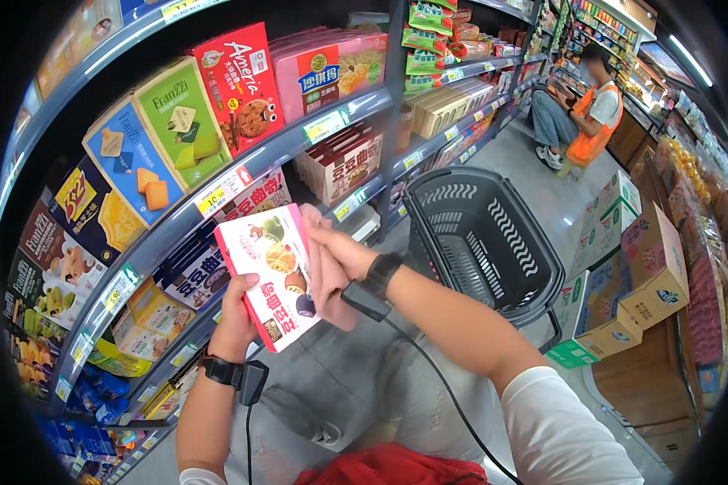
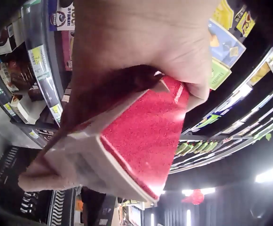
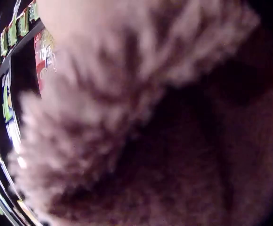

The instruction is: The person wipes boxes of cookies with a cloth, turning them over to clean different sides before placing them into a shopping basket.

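My left hand [image 1: 236, 317] grips a white and pink cookie box [image 1: 268, 263] by its lower left edge, thumb on the printed front. The box is tilted in front of the shelves. My right hand [image 1: 346, 249] holds a soft pink cloth [image 1: 328, 283] against the box's right edge, and the cloth hangs down beside it. In the left wrist view, the red side of the box [image 2: 143, 127] faces the camera, with the left hand [image 2: 146, 42] around it. Blurred cloth [image 3: 98, 103] fills most of the right wrist view.
Shelves [image 1: 340, 121] of boxed cookies curve along the left. A black shopping basket [image 1: 534, 279] stands on the floor to the right, beside stacked cartons [image 1: 651, 267]. Farther back, a person in an orange vest [image 1: 597, 133] crouches in the aisle. Cables [image 1: 441, 372] run from both wrists.
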The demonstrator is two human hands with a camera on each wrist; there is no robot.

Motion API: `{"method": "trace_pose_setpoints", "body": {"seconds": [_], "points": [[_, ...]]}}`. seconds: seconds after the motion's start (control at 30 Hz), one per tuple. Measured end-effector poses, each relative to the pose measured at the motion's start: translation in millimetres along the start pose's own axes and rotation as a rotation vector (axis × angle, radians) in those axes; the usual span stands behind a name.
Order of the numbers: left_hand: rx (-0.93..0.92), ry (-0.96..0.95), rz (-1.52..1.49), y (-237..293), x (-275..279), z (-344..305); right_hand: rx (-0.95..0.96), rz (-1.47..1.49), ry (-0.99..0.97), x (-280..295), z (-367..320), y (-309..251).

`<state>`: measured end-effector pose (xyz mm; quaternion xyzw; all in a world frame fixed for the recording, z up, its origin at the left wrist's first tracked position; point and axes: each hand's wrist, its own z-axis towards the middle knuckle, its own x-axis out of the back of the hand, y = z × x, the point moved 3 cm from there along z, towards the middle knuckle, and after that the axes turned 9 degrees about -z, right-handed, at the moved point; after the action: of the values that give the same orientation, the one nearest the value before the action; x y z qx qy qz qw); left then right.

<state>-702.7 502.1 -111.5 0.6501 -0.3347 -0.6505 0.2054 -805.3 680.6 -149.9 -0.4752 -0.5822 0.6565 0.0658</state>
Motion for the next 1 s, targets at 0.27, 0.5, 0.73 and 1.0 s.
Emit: {"method": "trace_pose_setpoints", "body": {"seconds": [0.27, 0.5, 0.73, 1.0], "points": [[-0.121, -0.034, 0.116, -6.6, -3.5, -9.9, 0.004, -0.042, 0.009, -7.0, -15.5, -19.3], [-0.251, -0.019, 0.358, 18.5, 4.2, -34.0, -0.18, -0.295, -0.033, -14.7, -30.0, -3.2], [-0.311, 0.0, 0.326, 29.4, 29.9, -59.0, -0.26, -0.297, -0.057, -31.0, -45.1, -22.1], [-0.155, -0.205, 0.041, 34.0, -1.7, -29.5, 0.317, -0.407, 0.171, -14.9, -42.1, -60.3]]}}
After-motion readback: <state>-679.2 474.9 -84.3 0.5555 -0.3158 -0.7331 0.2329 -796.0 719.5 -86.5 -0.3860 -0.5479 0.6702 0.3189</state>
